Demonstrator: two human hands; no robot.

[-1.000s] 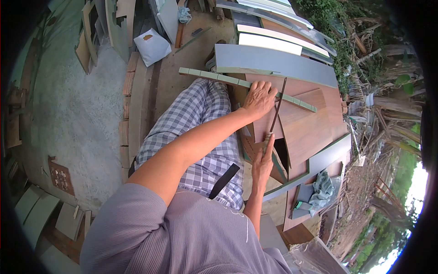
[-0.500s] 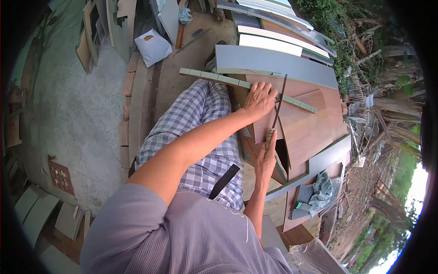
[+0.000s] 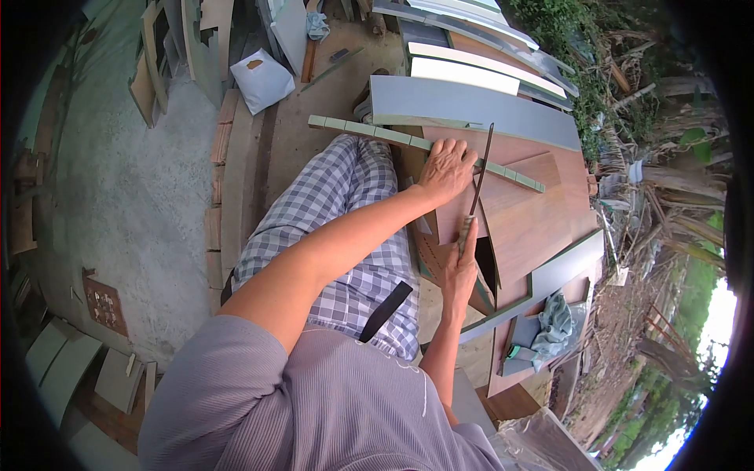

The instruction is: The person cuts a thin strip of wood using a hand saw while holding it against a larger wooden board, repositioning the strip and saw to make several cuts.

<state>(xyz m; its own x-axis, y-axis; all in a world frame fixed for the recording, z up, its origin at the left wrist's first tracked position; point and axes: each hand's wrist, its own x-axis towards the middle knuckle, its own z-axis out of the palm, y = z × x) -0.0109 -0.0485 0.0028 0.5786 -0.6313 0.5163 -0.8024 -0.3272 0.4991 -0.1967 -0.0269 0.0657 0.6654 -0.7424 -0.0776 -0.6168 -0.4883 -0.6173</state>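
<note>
My left hand [image 3: 446,171] is closed over a long green-edged wooden strip [image 3: 353,127] with dark lines across it at intervals, pressing it on the stacked boards. My right hand [image 3: 460,263] is wrapped round the pale handle of a narrow handsaw [image 3: 481,169]. Its thin dark blade crosses the strip just right of my left fingers, pointing away from me. I cannot make out how deep the blade sits in the strip. Beneath lies a brown wood-faced board [image 3: 525,206], and a grey board [image 3: 479,110] lies beyond the strip.
A blue-grey cloth [image 3: 554,326] lies near a green-handled tool [image 3: 518,353] at the lower right. White-faced boards [image 3: 463,72] are stacked farther off. A white sack [image 3: 263,81] sits on the ground beside leaning panels [image 3: 203,55]. Plants and debris line the right side.
My right hand and the handsaw have slid slightly forward, away from my body. My left hand and the strip have stayed almost in place.
</note>
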